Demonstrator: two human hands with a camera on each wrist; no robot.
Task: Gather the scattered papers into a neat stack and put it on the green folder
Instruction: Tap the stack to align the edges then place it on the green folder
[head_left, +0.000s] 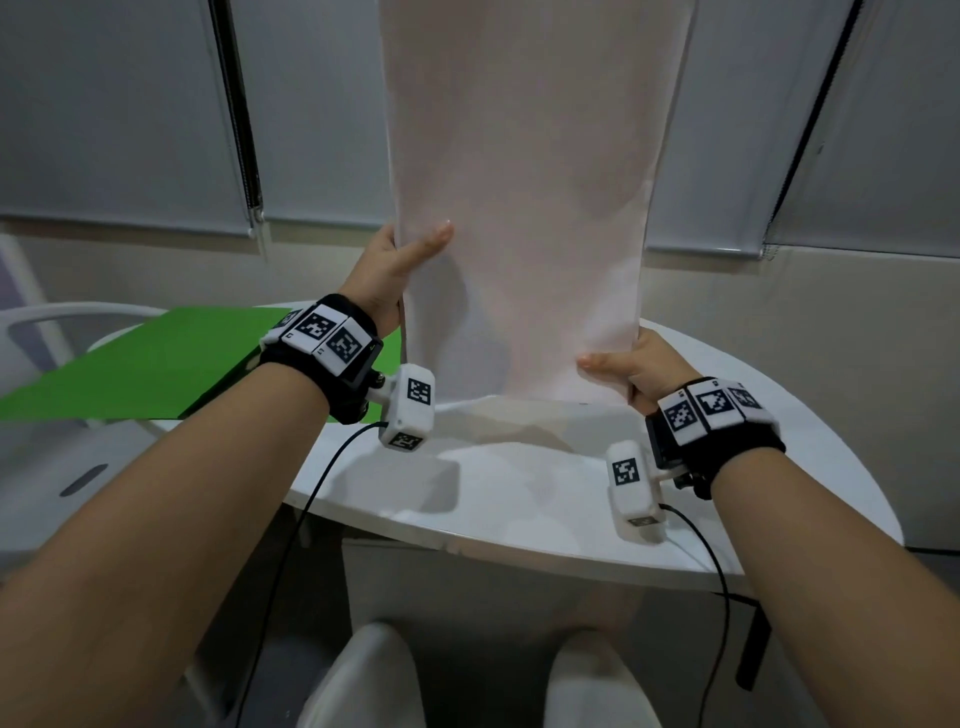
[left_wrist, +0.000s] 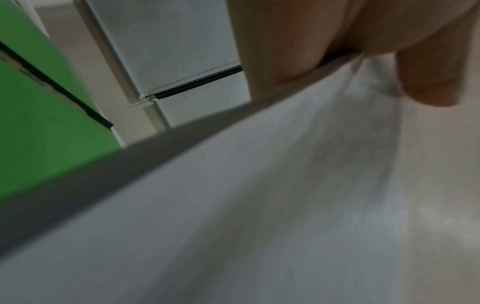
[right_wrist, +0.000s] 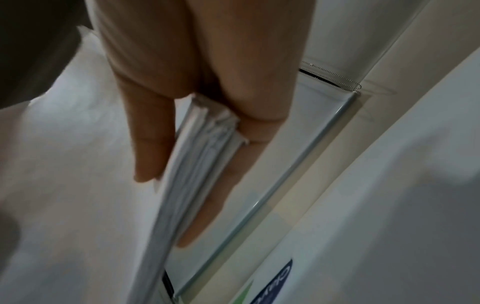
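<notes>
1. At the centre of the head view, a tall stack of white paper sheets (head_left: 524, 208) stands upright on its bottom edge, which rests on the round white tabletop (head_left: 519, 499).
2. At 9 o'clock of the stack, the left hand (head_left: 400, 260) holds the left edge in its grip, thumb laid across the near face and fingers hidden behind the sheets.
3. At 4 o'clock of the stack, the right hand (head_left: 634, 369) holds the lower right edge the same way, thumb on the near face and fingers behind.
4. From the right wrist view, the right hand (right_wrist: 197, 86) has a closed grip: the thumb presses one side and straight fingers (right_wrist: 207, 205) lie along the other, with the layered edges of the stack of white paper sheets (right_wrist: 197, 156) between them, slightly uneven.
5. From the left wrist view, the left hand (left_wrist: 337, 41) pinches the stack's edge, thumb on the near face, and the stack of white paper sheets (left_wrist: 259, 205) fills most of the blurred picture.
6. At 9 o'clock of the tabletop, a flat green folder (head_left: 156, 364) lies partly over the rim, just beside the left wrist and apart from the stack; it also shows at 9 o'clock in the left wrist view (left_wrist: 39, 123).
7. At 12 o'clock, behind the stack, grey roller blinds (head_left: 114, 104) hang over the wall, with bead chains hanging down.
8. At 6 o'clock, below the tabletop's near rim, two white chair parts (head_left: 374, 675) show.
</notes>
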